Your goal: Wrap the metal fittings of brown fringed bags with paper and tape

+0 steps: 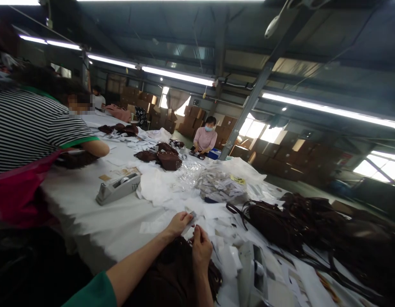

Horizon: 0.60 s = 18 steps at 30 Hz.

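My left hand [179, 223] is closed, its thumb and fingers pinching a small pale flat piece [188, 222] that looks like a tag or strip. Just beside it, my right hand [201, 248] is closed in a pinch, with a tiny dark bit at its fingertips, too small to name. Under both hands, close to my body, lies a dark brown bag [172, 277], partly covered by my forearms. White papers [221, 232] are scattered on the table beyond and to the right of my hands.
A grey tape dispenser [119, 186] stands left on the white-covered table [85, 217], another tape dispenser [252, 273] at right. Dark brown bags [312, 226] are heaped right. A clear plastic bag of tags [221, 185] lies ahead. Co-workers sit left [34, 128] and opposite [205, 138].
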{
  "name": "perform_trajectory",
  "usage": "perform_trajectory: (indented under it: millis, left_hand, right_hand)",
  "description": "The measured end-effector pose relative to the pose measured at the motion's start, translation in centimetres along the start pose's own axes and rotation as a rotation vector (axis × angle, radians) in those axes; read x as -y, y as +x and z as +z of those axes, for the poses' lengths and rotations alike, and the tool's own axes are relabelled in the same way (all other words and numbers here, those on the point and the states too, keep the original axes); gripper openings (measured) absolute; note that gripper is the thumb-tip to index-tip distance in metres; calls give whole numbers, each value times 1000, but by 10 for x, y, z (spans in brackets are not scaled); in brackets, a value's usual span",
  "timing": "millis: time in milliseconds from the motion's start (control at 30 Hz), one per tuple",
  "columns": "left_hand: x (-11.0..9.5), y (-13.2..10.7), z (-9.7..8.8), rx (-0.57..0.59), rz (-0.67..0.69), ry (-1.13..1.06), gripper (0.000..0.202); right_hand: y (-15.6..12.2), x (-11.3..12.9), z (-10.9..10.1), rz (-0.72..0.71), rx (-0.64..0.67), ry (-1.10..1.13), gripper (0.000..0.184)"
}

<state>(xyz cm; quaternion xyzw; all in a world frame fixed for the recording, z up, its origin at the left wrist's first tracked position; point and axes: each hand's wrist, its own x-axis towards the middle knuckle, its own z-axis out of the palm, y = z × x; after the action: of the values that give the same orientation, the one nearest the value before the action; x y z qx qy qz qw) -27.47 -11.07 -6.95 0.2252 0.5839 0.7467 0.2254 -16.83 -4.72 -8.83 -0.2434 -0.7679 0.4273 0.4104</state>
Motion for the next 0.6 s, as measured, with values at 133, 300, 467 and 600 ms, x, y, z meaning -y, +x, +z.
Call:
perform_trajectory:
  millis: [133, 300, 467, 600]
  left_hand:
    - [5, -1, 6, 45, 52, 93, 34]
    - [11, -7, 8, 137, 29, 142, 35]
    - [12, -12, 8, 224, 25, 156, 31]
    - [12, -8, 7, 246, 28, 172, 25]
  right_hand:
    - [17, 4, -8, 142, 64, 151, 51]
    - [18, -7, -2, 186, 83, 281, 48]
    - [10, -20, 6, 234, 10, 327, 46]
    - [11, -22, 8, 271, -20, 361, 47]
